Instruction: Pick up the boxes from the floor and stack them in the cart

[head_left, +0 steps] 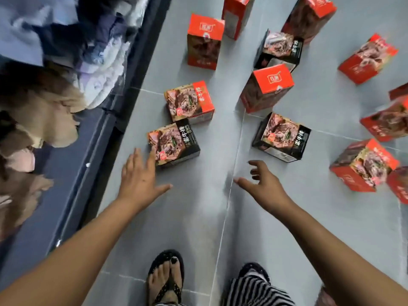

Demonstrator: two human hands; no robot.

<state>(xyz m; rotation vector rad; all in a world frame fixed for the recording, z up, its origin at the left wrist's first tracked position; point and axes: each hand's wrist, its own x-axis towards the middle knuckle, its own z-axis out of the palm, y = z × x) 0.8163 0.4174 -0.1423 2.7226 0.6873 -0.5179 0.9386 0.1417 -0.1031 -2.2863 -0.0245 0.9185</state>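
Observation:
Several red and black food boxes lie scattered over the grey tiled floor. The nearest black box lies flat just ahead of my left hand, whose spread fingertips touch its near left corner. A red-sided box lies right behind it. Another black box sits ahead of my right hand, which hovers open with curled fingers, apart from any box. A red box stands upright beyond that. No cart is in view.
A dark glass-fronted unit runs along the left and reflects clothing. More boxes crowd the right side and the far floor. My sandalled feet stand at the bottom, with bare tiles between them and the boxes.

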